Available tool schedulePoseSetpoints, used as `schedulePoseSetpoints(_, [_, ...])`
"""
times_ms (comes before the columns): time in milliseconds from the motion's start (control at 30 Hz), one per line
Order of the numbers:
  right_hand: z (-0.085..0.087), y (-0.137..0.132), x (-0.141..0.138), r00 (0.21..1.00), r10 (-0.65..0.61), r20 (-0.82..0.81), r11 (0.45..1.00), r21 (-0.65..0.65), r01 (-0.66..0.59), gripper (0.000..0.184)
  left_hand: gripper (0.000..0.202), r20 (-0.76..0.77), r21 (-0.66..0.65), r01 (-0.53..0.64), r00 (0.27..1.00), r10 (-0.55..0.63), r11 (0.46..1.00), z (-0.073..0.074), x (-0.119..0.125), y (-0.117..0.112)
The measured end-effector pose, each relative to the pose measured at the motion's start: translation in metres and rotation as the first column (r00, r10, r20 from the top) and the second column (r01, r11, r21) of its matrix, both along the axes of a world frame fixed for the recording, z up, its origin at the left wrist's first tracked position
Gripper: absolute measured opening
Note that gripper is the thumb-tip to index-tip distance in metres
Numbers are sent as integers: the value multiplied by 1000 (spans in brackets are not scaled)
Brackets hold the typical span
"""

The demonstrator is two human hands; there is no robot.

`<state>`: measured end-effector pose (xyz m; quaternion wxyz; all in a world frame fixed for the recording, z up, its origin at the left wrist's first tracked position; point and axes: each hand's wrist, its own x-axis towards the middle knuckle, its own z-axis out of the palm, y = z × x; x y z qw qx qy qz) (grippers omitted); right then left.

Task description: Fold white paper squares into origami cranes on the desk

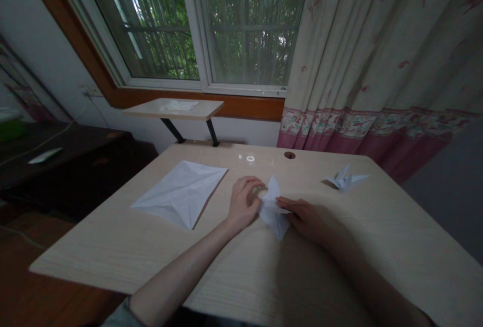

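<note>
On the pale table (113,256), midway between its side edges, the left hand (242,202) curls beside folded paper (272,206), its grip unclear; the right hand (305,218) pinches the paper. Creasing seems underway, calling next for aligned layers.

Floral curtain (362,55) beside sliding window (249,40)

Home rm, w/ floral curtain (339,55) & desk (377,221)
</note>
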<state>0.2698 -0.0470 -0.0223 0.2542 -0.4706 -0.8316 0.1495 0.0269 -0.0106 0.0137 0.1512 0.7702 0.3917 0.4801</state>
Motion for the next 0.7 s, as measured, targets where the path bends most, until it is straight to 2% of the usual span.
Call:
schedulePoseSetpoints(100, [-1,-1,1,998,-30,-48,999,-18,30,50,45,-128,30,77,989,-73,997,1,1,-4])
schedulePoseSetpoints(233, [-11,4,3,988,31,-149,999,40,-25,52,79,-269,71,138,956,-114,988,1,3,-7])
schedulePoseSetpoints(333, [-18,8,4,984,23,-177,997,77,-10,47,96,-302,83,147,946,-116,986,1,4,-9])
schedulePoseSetpoints(467, [-19,9,2,984,6,-180,995,99,12,44,102,-320,129,120,944,-73,984,-2,7,-10])
schedulePoseSetpoints(700, [-9,9,-5,972,8,-237,999,45,3,44,116,-385,166,127,921,-54,978,-12,11,-10])
